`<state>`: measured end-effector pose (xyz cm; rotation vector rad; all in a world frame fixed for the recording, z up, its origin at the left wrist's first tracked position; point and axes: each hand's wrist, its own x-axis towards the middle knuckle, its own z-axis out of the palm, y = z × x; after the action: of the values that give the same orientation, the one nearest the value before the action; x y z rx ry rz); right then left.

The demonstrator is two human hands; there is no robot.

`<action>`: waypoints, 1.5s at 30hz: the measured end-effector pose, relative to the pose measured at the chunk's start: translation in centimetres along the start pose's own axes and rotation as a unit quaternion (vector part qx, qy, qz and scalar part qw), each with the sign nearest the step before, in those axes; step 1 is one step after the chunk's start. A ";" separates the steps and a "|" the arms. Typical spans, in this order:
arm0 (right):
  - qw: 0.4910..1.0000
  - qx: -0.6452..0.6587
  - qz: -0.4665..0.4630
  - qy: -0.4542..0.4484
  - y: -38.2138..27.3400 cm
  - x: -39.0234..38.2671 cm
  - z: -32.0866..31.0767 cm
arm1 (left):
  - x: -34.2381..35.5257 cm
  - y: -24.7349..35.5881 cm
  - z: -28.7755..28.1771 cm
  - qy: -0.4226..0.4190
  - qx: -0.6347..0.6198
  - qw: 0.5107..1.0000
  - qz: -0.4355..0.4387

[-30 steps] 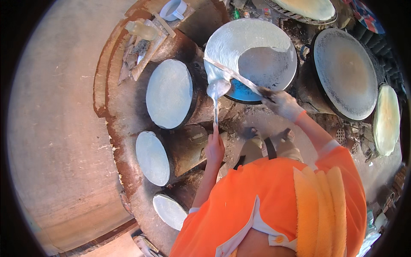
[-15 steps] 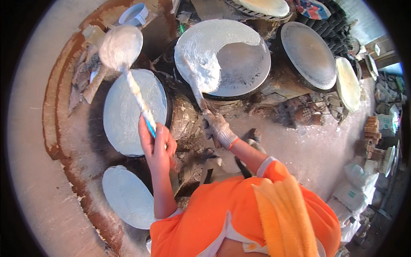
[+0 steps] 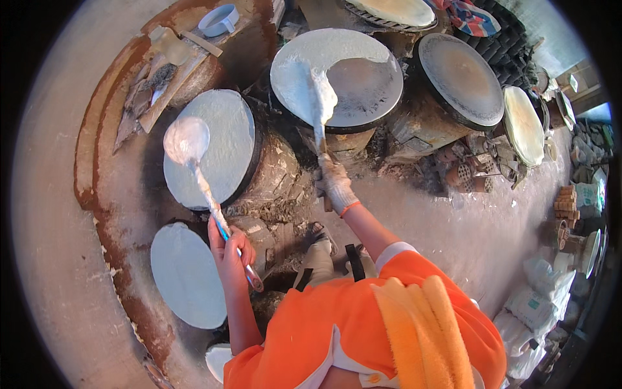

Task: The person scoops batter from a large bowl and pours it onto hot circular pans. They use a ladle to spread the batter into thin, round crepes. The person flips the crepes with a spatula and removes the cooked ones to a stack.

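My left hand (image 3: 232,256) grips the long handle of a batter-coated ladle (image 3: 186,139), whose bowl is over a round griddle of pale batter (image 3: 223,117). In my right hand (image 3: 335,183), which wears a dingy glove, is a batter-smeared flat spreader (image 3: 322,104). Its blade lies on the central griddle (image 3: 363,91), where white batter covers the left and far part in a crescent and the dark surface shows at the right. Another batter-covered griddle (image 3: 186,275) stands below the left one.
A bare griddle (image 3: 459,76) and a cooked pancake (image 3: 523,126) stand to the right. A wooden board (image 3: 165,97) carries a white pot (image 3: 218,21). Another pancake (image 3: 392,8) rests on a rack. White sacks (image 3: 534,305) and brown blocks (image 3: 564,206) line the right side.
The ladle has left the central griddle, swung up leftward, then come down over the left griddle. The spreader now points more upright across the central griddle, its batter pushed toward the middle.
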<state>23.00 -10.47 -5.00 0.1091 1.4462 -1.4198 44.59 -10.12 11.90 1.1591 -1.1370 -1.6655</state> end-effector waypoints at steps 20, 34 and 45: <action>0.996 -0.073 0.055 0.022 -1.2 -0.4 -12.3 | 3.5 -3.4 3.8 -0.099 -0.101 0.988 -0.063; 0.954 -0.276 0.025 -0.115 -4.5 1.3 -17.1 | 0.7 -2.7 11.3 0.001 -0.083 0.996 -0.032; 0.894 -0.407 -0.141 -0.123 -11.6 3.2 -23.1 | 4.4 -4.1 17.4 -0.076 -0.058 0.994 -0.043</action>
<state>0.15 2.08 -5.46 -0.8119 1.7667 -0.8893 26.31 -9.07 10.04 1.0338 -1.0800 -1.8874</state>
